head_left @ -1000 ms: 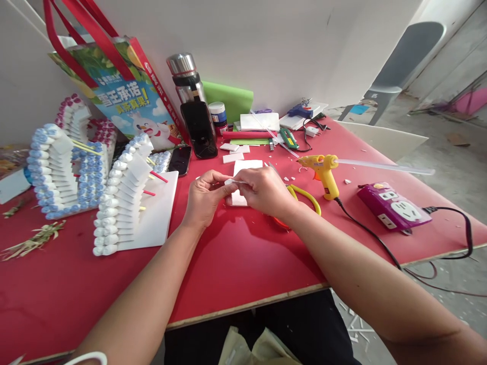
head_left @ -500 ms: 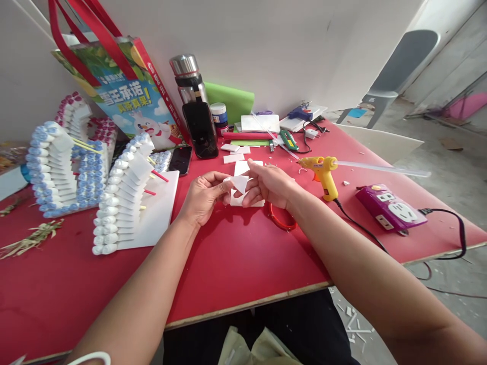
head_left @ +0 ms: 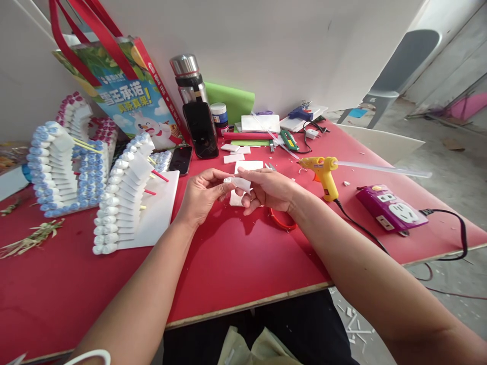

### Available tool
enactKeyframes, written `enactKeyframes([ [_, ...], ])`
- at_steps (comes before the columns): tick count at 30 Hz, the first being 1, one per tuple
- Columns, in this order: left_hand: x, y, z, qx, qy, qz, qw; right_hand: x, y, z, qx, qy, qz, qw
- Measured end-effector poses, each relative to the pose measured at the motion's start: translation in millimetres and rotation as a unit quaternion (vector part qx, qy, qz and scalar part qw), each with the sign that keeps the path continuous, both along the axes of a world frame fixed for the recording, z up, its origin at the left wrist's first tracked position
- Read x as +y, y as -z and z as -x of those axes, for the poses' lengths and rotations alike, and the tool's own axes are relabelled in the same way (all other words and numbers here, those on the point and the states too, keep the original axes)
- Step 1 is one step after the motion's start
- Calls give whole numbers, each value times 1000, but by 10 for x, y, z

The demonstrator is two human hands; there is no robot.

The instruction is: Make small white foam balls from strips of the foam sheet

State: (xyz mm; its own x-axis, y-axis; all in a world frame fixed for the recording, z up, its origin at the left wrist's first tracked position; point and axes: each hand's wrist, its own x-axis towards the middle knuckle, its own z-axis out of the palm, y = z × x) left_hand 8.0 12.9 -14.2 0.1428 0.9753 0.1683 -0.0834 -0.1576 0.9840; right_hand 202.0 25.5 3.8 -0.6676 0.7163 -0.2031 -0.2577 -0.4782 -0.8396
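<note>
Both hands meet over the red table (head_left: 236,263). My left hand (head_left: 201,195) pinches one end of a small white foam piece (head_left: 239,183). My right hand (head_left: 268,190) pinches its other end, fingers curled under it. Below them a larger white foam sheet (head_left: 247,166) lies flat. The red loop handle of scissors (head_left: 282,221) shows just under my right wrist. A yellow glue gun (head_left: 323,172) with a long clear glue stick stands to the right of my right hand.
A white stepped foam model (head_left: 125,203) with blue and pink ones behind it stands at left. At the back are a printed bag (head_left: 125,96), a steel flask (head_left: 188,78), phones, green paper and tools. A purple power strip (head_left: 391,208) with a black cord lies at right.
My right hand turned the white foam piece over and lowered it slightly. The view shifted a little. The scissors' yellow handle went out of sight under my right wrist.
</note>
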Motion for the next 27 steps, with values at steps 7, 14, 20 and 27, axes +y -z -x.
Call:
enactKeyframes([
  [7, 1, -10, -5, 1, -4, 1, 1000, -28, -30, -16, -42, 14, -63, 997],
  [14, 21, 27, 6, -5, -12, 6, 1000, -18, 11, 14, -128, 70, -190, 971],
  [20, 15, 44, -45, -19, -47, -13, 999, -141, -24, 120, -348, 219, -433, 802],
  [27, 20, 40, -22, -28, -20, -13, 999, -142, -19, 75, -305, 191, -564, 743],
])
